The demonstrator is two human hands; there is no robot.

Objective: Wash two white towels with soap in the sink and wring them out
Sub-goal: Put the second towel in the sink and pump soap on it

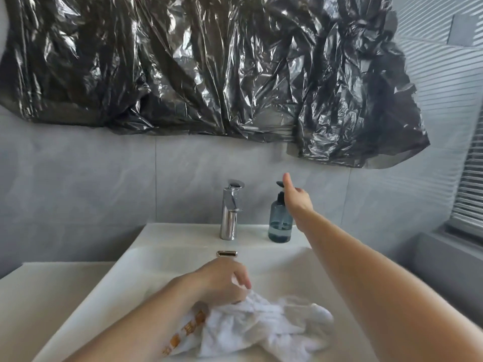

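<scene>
A crumpled white towel point(256, 327) with orange lettering lies in the white sink point(125, 278). My left hand point(222, 280) rests on its upper edge, fingers curled onto the cloth. A blue-grey soap bottle point(280, 226) with a black pump stands on the sink's back ledge, right of the faucet. My right hand point(296, 197) is stretched out over the pump head, thumb up and fingers apart, hiding part of the pump. Whether it touches the pump I cannot tell. Only one bundle of white cloth shows.
A chrome faucet point(230, 210) stands at the middle of the back ledge, above a metal overflow slot point(226, 253). Black plastic sheeting point(209, 66) covers the wall above. A blind-covered window point(467, 194) is at the right.
</scene>
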